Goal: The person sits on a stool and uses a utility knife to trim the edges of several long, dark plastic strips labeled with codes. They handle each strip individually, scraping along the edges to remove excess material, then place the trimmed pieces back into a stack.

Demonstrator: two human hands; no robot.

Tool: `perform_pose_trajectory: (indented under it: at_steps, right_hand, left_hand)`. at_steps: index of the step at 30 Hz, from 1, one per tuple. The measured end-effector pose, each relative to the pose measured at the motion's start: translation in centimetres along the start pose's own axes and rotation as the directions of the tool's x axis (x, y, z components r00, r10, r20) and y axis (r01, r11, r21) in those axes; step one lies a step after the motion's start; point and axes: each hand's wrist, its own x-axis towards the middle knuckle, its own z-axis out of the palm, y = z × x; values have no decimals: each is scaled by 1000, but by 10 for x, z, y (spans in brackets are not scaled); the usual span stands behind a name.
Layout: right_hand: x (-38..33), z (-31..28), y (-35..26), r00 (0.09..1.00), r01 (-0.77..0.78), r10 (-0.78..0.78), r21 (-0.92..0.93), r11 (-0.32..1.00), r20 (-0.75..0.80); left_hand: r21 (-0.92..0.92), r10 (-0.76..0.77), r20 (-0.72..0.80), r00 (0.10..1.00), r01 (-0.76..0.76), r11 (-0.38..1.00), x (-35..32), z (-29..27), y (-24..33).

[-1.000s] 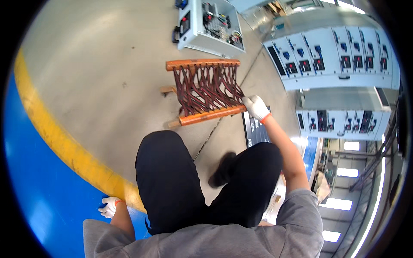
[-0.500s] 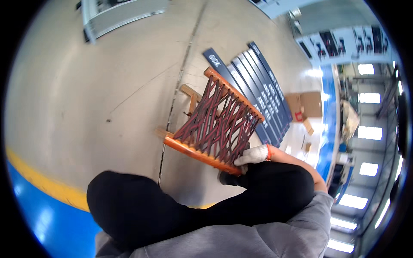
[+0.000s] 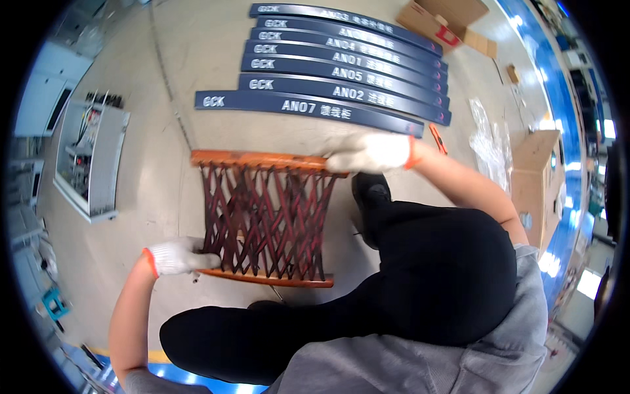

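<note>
A small folding stool (image 3: 269, 220) with a dark red woven cord seat and two orange-brown wooden rails is in front of my knees. My left hand (image 3: 177, 256), in a white knit glove, grips the left end of its near rail (image 3: 295, 282). On the right end of the far rail (image 3: 256, 157) lies my right hand (image 3: 374, 152), gloved the same way. Its fingers close over the wood, though they are slightly blurred. The stool's legs are mostly hidden under the seat.
Beyond the stool, several dark blue labelled strips (image 3: 308, 108) lie side by side on the floor. An orange utility knife (image 3: 438, 139) is near their right end. Cardboard boxes (image 3: 535, 177) and clear plastic wrap (image 3: 489, 141) are at right; an open grey electrical cabinet (image 3: 92, 157) is at left.
My view has turned, so the strips now lie across the top. My left hand has come into view on the stool's near rail; my right hand is now on the far rail.
</note>
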Motion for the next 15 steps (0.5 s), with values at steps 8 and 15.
perform_pose_trajectory:
  at_steps: [8, 15]
  right_hand:
    - [11, 42, 78, 945, 295, -271, 115, 949, -185]
    - [-39, 34, 117, 883, -120, 37, 149, 981, 469]
  left_hand:
    - [241, -107, 425, 899, 1, 970, 99, 48, 4]
    - [223, -173, 734, 656, 7, 975, 124, 168, 45]
